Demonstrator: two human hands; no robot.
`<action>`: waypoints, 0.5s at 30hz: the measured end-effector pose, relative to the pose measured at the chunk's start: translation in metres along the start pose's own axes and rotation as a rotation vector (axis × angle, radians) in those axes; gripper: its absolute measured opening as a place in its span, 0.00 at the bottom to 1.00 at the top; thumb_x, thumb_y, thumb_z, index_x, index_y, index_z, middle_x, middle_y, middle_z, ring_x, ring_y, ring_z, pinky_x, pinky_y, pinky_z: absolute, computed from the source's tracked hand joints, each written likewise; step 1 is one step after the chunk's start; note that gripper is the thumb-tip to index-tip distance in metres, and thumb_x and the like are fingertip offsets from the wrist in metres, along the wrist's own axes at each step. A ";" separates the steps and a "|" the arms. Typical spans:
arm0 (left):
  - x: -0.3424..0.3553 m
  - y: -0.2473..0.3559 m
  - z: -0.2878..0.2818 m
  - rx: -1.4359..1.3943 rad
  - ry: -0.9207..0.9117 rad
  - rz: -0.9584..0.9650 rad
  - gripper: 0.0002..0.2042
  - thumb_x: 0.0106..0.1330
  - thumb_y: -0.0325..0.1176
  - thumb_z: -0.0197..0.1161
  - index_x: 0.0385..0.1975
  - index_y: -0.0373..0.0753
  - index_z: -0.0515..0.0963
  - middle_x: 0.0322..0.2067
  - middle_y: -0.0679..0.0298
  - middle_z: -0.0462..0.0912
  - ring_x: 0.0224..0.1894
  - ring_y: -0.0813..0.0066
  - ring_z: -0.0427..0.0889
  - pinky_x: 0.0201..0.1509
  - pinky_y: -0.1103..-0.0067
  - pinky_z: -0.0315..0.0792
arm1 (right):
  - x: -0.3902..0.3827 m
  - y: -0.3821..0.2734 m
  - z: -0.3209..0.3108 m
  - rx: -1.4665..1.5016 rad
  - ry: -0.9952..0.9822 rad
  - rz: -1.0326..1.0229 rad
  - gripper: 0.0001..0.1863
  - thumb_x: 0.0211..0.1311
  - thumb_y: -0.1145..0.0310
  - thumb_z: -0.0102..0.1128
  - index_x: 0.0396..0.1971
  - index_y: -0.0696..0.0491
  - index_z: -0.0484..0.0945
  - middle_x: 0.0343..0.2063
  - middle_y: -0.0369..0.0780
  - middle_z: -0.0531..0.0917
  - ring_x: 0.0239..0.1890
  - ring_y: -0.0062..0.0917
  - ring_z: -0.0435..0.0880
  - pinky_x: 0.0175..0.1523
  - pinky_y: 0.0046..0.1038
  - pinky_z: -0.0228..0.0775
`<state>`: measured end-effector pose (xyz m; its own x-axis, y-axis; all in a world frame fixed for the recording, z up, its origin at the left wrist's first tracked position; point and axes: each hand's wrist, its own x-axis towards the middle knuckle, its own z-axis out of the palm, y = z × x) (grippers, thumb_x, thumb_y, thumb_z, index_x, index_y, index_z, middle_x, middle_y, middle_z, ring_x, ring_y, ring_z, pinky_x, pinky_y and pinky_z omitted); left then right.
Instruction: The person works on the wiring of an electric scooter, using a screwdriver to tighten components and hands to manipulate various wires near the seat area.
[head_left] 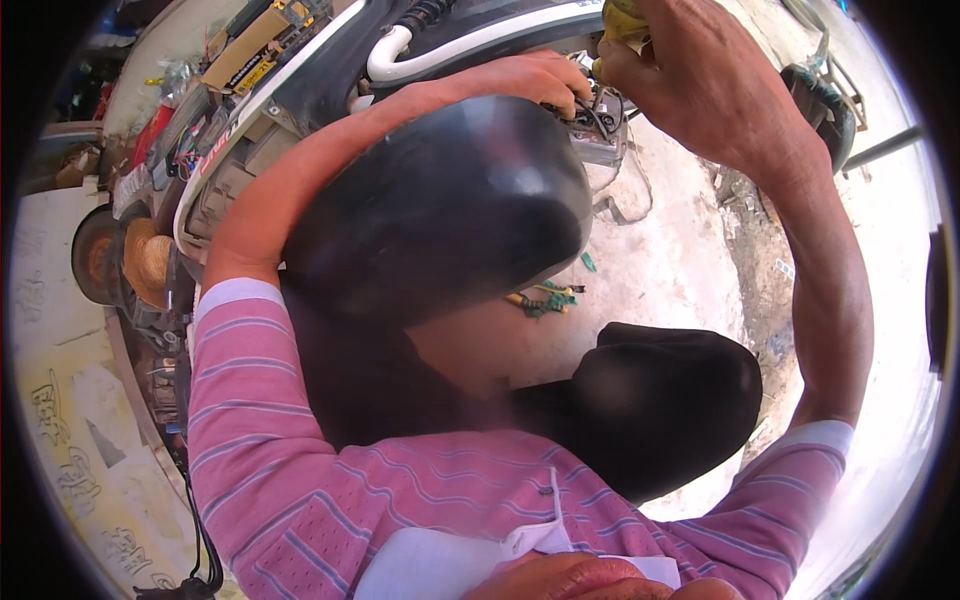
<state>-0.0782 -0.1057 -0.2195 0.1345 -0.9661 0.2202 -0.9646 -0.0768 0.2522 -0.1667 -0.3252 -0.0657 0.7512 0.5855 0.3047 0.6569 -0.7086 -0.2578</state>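
Observation:
My left hand (548, 80) reaches round the far side of a large glossy black rounded form (470, 190); I cannot tell if that is a seat or my knee. Its bent fingers grip the edge of a wired metal part (600, 145), with dark wires (604, 112) beside the fingertips. Just to the right, my right hand (680, 85) is closed round a yellow-handled screwdriver (625, 24), held above the same part. The fingers partly cover the handle, and its working end is hard to make out.
A white curved tube (388, 55) and a black coil spring (432, 12) lie beyond my left forearm. Green and yellow scraps (545, 300) are on the pale floor. A yellow-brown box (250, 50) and clutter fill the left. A wheel (830, 110) stands far right.

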 end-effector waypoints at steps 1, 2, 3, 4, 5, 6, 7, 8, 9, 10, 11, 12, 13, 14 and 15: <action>0.000 -0.002 -0.002 -0.017 -0.033 -0.005 0.08 0.67 0.31 0.65 0.42 0.34 0.83 0.56 0.56 0.78 0.59 0.58 0.77 0.65 0.68 0.69 | -0.001 0.000 0.002 0.008 0.031 0.004 0.11 0.64 0.78 0.54 0.44 0.56 0.66 0.29 0.44 0.75 0.28 0.34 0.76 0.34 0.35 0.73; 0.000 -0.004 -0.004 -0.049 -0.051 -0.029 0.09 0.68 0.31 0.65 0.42 0.34 0.83 0.57 0.56 0.77 0.59 0.58 0.77 0.66 0.68 0.69 | -0.001 0.001 0.001 0.016 0.052 0.004 0.11 0.64 0.78 0.54 0.44 0.56 0.66 0.29 0.45 0.75 0.28 0.34 0.76 0.35 0.36 0.74; 0.002 -0.002 -0.005 -0.118 -0.062 -0.065 0.09 0.68 0.31 0.65 0.43 0.34 0.83 0.58 0.56 0.77 0.60 0.58 0.77 0.67 0.68 0.69 | -0.004 0.008 0.004 0.023 0.066 0.017 0.11 0.64 0.78 0.55 0.44 0.56 0.66 0.29 0.45 0.75 0.28 0.34 0.76 0.35 0.36 0.74; 0.004 0.011 -0.015 -0.229 -0.060 -0.161 0.09 0.68 0.31 0.65 0.43 0.34 0.83 0.58 0.56 0.78 0.61 0.58 0.77 0.67 0.68 0.69 | -0.006 0.014 0.004 0.051 0.086 -0.052 0.10 0.64 0.78 0.55 0.43 0.57 0.67 0.29 0.45 0.76 0.29 0.35 0.77 0.36 0.36 0.75; 0.007 0.025 -0.025 -0.339 -0.048 -0.255 0.09 0.68 0.32 0.65 0.44 0.34 0.83 0.57 0.56 0.78 0.61 0.59 0.77 0.67 0.69 0.69 | -0.009 0.020 0.004 0.078 0.105 -0.121 0.10 0.64 0.78 0.55 0.43 0.57 0.67 0.30 0.46 0.77 0.30 0.35 0.79 0.37 0.36 0.76; 0.009 0.036 -0.035 -0.558 -0.019 -0.452 0.10 0.69 0.32 0.66 0.45 0.35 0.84 0.57 0.56 0.79 0.63 0.60 0.76 0.68 0.70 0.68 | -0.011 0.021 0.006 0.088 0.116 -0.121 0.10 0.64 0.78 0.55 0.43 0.57 0.67 0.30 0.46 0.77 0.30 0.35 0.79 0.37 0.36 0.76; 0.010 0.035 -0.039 -0.425 -0.028 -0.401 0.11 0.68 0.29 0.69 0.47 0.33 0.84 0.44 0.62 0.82 0.51 0.71 0.81 0.58 0.72 0.72 | -0.014 0.023 0.009 0.115 0.157 -0.113 0.10 0.65 0.76 0.58 0.42 0.57 0.68 0.30 0.46 0.78 0.30 0.35 0.79 0.37 0.36 0.76; 0.011 0.035 -0.043 -0.420 -0.040 -0.408 0.11 0.68 0.29 0.69 0.47 0.33 0.84 0.44 0.62 0.82 0.51 0.71 0.81 0.58 0.72 0.72 | -0.015 0.024 0.010 0.134 0.183 -0.106 0.10 0.65 0.75 0.59 0.42 0.56 0.68 0.30 0.46 0.78 0.30 0.34 0.80 0.37 0.36 0.76; 0.012 0.036 -0.046 -0.619 -0.008 -0.529 0.11 0.68 0.29 0.68 0.48 0.34 0.84 0.44 0.64 0.84 0.51 0.75 0.81 0.59 0.74 0.72 | -0.016 0.025 0.010 0.152 0.208 -0.103 0.11 0.66 0.74 0.60 0.41 0.56 0.68 0.30 0.45 0.78 0.30 0.34 0.80 0.37 0.36 0.76; 0.013 0.036 -0.049 -0.818 0.027 -0.650 0.11 0.69 0.29 0.67 0.49 0.34 0.84 0.45 0.66 0.85 0.50 0.78 0.81 0.60 0.76 0.72 | -0.016 0.026 0.009 0.262 0.190 -0.057 0.12 0.65 0.72 0.64 0.39 0.56 0.69 0.29 0.45 0.79 0.29 0.35 0.80 0.36 0.36 0.75; 0.015 0.036 -0.053 -0.811 0.016 -0.658 0.11 0.69 0.29 0.67 0.49 0.34 0.84 0.45 0.66 0.85 0.50 0.78 0.81 0.60 0.76 0.72 | -0.017 0.027 0.009 0.371 0.170 -0.011 0.13 0.64 0.69 0.67 0.37 0.56 0.70 0.28 0.45 0.79 0.28 0.36 0.80 0.36 0.36 0.75; 0.019 0.036 -0.055 -0.877 0.043 -0.720 0.11 0.71 0.30 0.65 0.49 0.34 0.84 0.45 0.66 0.86 0.51 0.79 0.81 0.62 0.77 0.71 | -0.020 0.032 0.014 0.375 0.177 -0.006 0.13 0.64 0.69 0.67 0.37 0.56 0.70 0.28 0.45 0.79 0.28 0.36 0.80 0.36 0.36 0.75; 0.024 0.036 -0.058 -0.943 0.070 -0.782 0.11 0.73 0.31 0.63 0.49 0.33 0.83 0.46 0.66 0.87 0.52 0.79 0.81 0.64 0.78 0.70 | -0.023 0.038 0.024 0.332 0.244 -0.033 0.15 0.63 0.68 0.70 0.33 0.56 0.70 0.27 0.45 0.78 0.28 0.37 0.80 0.35 0.37 0.74; 0.027 0.034 -0.059 -1.007 0.096 -0.845 0.12 0.74 0.32 0.61 0.50 0.33 0.83 0.46 0.65 0.87 0.53 0.80 0.81 0.65 0.78 0.70 | -0.025 0.043 0.030 0.288 0.310 -0.059 0.17 0.62 0.66 0.72 0.30 0.56 0.70 0.26 0.45 0.78 0.27 0.39 0.80 0.35 0.37 0.73; 0.026 0.033 -0.056 -1.036 0.122 -0.787 0.14 0.75 0.32 0.59 0.53 0.31 0.80 0.48 0.64 0.86 0.54 0.80 0.80 0.65 0.79 0.70 | -0.030 0.034 0.023 0.292 0.319 -0.028 0.16 0.61 0.66 0.73 0.29 0.57 0.72 0.27 0.46 0.78 0.28 0.40 0.80 0.35 0.37 0.72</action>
<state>-0.0941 -0.1196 -0.1521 0.6517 -0.7170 -0.2476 -0.0046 -0.3302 0.9439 -0.1656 -0.3575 -0.1048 0.7055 0.4193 0.5713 0.7017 -0.5262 -0.4803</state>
